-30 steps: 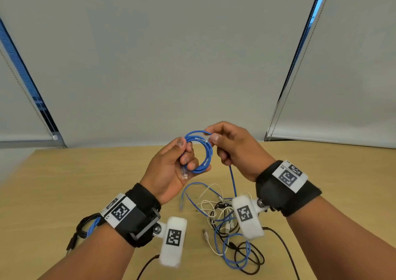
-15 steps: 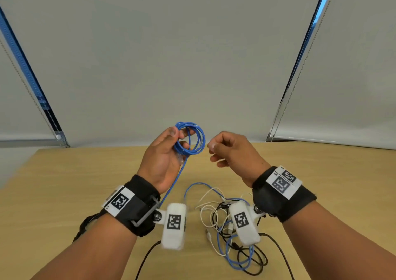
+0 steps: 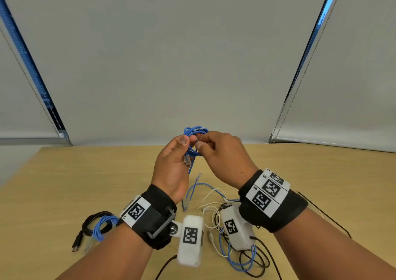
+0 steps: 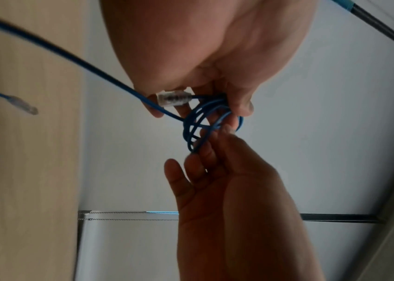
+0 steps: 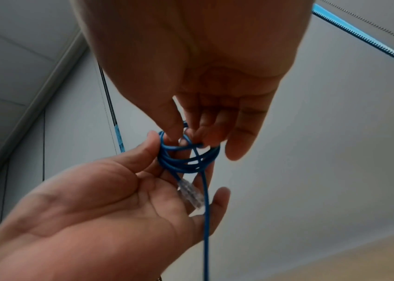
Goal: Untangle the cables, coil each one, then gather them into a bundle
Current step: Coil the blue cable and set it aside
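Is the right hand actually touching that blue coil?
Touching. In the right wrist view, the right hand's fingertips pinch a strand of the blue coil held by the left hand.

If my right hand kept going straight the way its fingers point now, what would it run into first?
The right hand points leftward at the blue coil, which its fingertips already pinch. Straight beyond lie the left hand's fingers, holding the same loops; contact would probably be immediate, though depth is unclear.

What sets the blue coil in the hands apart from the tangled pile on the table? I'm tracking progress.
The blue coil is held in the air by both hands, wound into small loops; the tangled pile lies loose on the table. The coil is one colour; the pile mixes blue, white and black. Both include blue cable.
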A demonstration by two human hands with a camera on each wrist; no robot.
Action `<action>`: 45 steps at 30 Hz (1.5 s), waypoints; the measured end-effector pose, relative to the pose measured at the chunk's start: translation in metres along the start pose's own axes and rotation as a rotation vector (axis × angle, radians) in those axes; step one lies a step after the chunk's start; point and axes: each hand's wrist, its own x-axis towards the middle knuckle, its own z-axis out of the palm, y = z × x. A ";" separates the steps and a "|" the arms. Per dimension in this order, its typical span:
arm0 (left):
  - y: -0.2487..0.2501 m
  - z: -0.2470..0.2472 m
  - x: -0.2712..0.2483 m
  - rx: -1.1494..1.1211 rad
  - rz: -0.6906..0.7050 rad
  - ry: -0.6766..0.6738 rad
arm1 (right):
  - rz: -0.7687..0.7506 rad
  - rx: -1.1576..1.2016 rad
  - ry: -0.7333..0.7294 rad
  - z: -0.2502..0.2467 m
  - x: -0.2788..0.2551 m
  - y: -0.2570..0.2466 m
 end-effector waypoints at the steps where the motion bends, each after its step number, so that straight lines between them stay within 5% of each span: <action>1: -0.002 0.000 -0.001 -0.016 -0.008 -0.014 | -0.002 -0.017 -0.016 0.002 0.001 0.000; 4: -0.004 -0.007 0.000 0.027 0.015 -0.044 | 0.131 0.255 -0.065 0.007 0.000 0.006; 6: -0.006 -0.014 0.004 0.216 0.078 0.001 | 0.300 0.613 -0.082 0.008 -0.003 0.011; 9: -0.010 -0.028 0.013 0.530 0.184 0.105 | 0.413 0.848 -0.148 0.012 -0.009 0.017; 13: -0.011 -0.047 0.030 0.864 0.296 0.195 | 0.381 0.950 -0.231 0.015 -0.014 0.026; 16: -0.010 -0.057 0.038 0.970 0.314 0.212 | 0.331 0.742 -0.273 0.012 -0.015 0.034; 23: -0.002 -0.057 0.039 0.567 0.066 0.345 | 0.170 0.298 -0.487 0.007 -0.018 0.043; 29: 0.000 -0.043 0.036 0.402 -0.030 0.268 | 0.344 0.923 -0.748 0.013 -0.032 0.044; 31: 0.002 -0.043 0.038 0.445 0.000 0.253 | 0.370 0.930 -0.769 0.008 -0.033 0.047; 38: 0.012 -0.058 0.044 0.530 0.040 0.348 | 0.280 0.281 -0.633 -0.015 -0.020 0.063; 42: 0.009 -0.047 0.035 0.148 -0.235 0.271 | 0.248 0.403 -0.374 -0.002 -0.021 0.059; 45: 0.000 -0.035 0.020 0.142 -0.405 0.132 | 0.132 0.473 -0.209 0.012 -0.027 0.050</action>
